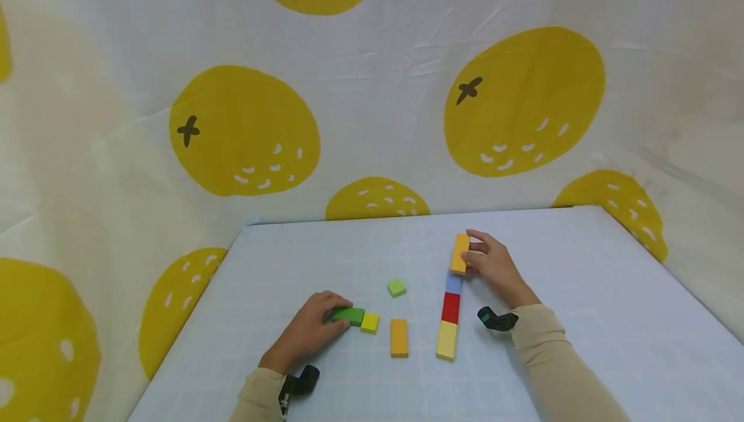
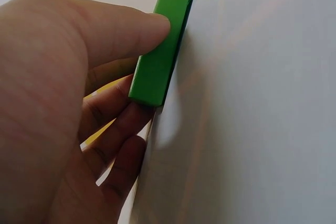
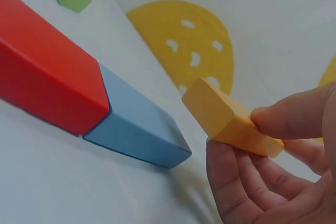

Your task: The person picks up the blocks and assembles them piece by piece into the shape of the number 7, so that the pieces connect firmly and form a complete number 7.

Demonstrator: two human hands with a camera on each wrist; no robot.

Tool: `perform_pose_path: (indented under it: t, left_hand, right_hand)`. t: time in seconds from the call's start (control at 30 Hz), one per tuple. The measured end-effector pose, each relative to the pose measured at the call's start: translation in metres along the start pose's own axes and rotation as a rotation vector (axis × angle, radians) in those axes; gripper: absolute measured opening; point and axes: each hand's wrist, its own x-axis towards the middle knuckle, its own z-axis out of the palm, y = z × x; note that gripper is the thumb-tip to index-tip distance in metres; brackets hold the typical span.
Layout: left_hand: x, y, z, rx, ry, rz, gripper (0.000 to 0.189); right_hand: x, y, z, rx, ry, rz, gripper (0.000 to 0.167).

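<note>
A tan sleeve is nearest; its right hand pinches an orange block, held up just beyond the blue block; the left hand pinches the green block. Lowering orange crookedly could nudge blue askew.

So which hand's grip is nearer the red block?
Right: the right grip is beyond the red block, to its right; the left grip lies farther off to its left.
</note>
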Motion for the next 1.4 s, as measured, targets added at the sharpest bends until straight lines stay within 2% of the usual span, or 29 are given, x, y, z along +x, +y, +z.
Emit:
perform_pose_path:
  t: [0.3,0.63,1.4]
  left_hand:
    - [0.004,-0.002,0.002,0.015,-0.005,-0.004,0.031]
    - [-0.001,-0.002,0.004,-0.001,-0.016,-0.025,0.030]
    - [0.002,0.001,0.004,0.021,-0.001,-0.045,0.029]
  right_hand:
    - [0.011,0.005,-0.006,0.000,0.020,-0.008,0.066]
    - [0.019,0.010,-0.002,0.029,0.051,0.020,0.064]
    - [0.024,0.005,0.004,-0.160,0.036,-0.012,0.064]
